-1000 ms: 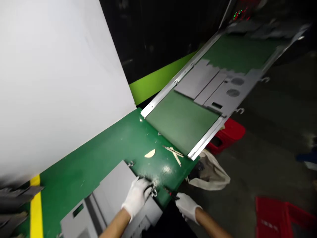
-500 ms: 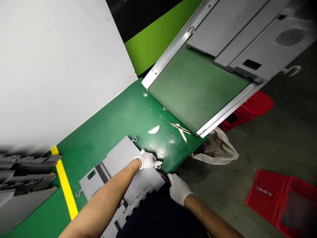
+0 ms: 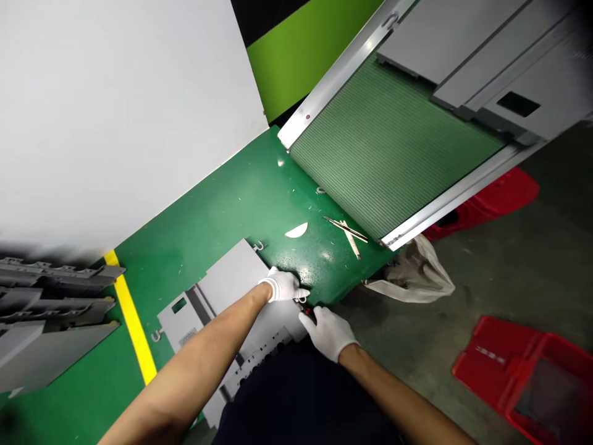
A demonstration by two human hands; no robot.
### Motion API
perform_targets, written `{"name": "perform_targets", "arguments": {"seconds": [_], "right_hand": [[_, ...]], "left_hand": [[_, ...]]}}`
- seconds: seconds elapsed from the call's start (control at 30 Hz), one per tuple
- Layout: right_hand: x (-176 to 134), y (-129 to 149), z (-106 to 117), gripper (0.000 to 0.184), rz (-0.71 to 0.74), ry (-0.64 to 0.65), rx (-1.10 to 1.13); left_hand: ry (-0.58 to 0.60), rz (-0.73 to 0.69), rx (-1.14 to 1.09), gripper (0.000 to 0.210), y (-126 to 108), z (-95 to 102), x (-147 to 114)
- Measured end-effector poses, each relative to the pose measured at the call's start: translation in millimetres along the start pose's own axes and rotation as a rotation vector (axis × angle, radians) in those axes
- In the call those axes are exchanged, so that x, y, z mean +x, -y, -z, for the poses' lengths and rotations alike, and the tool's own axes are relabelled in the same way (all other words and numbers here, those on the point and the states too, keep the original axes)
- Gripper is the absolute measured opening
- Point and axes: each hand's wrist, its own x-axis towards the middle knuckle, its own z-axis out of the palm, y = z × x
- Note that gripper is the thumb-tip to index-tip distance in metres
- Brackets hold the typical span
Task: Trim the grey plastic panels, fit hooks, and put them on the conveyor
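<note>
A grey plastic panel (image 3: pixel 241 272) with cut-outs and hooked tabs lies on the green tabletop, close against my body. My left hand (image 3: pixel 283 285), in a white glove, rests on the panel's right edge. Its fingers are closed at a small hooked tab (image 3: pixel 301 301) there. My right hand (image 3: pixel 330 334), also gloved, is wrapped round a small tool with red and black handles, which looks like pliers (image 3: pixel 307 311). The tool's metal tip is at the panel's edge beside the tab; the jaws are too small to make out.
A ribbed green conveyor belt (image 3: pixel 370 148) carries another grey panel (image 3: pixel 467 43). Knives (image 3: pixel 345 228) and a white half-round piece (image 3: pixel 296 230) lie on the tabletop. Stacked grey parts (image 3: pixel 55 321) stand left, past yellow tape (image 3: pixel 134 321). A pale sack (image 3: pixel 421 278) and red bin (image 3: pixel 491 358) are right.
The view has shifted, so the table and belt sit differently in it. My right hand with the tool has come closer to my left hand and the tab.
</note>
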Motion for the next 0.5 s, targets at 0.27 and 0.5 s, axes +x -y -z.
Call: {"name": "perform_targets", "arguments": {"seconds": [0.27,0.5], "right_hand": [[8.9,6.9,1.2,0.06,-0.096,0.066,-0.012],[10.1,6.1,2.1,0.061,-0.035,0.107,-0.165]], "left_hand": [[-0.013,-0.042,0.015,0.067,3.0,-6.5,3.6],[-0.002,-0.086,-0.043,0.049,2.0,-17.2,14.6]]}}
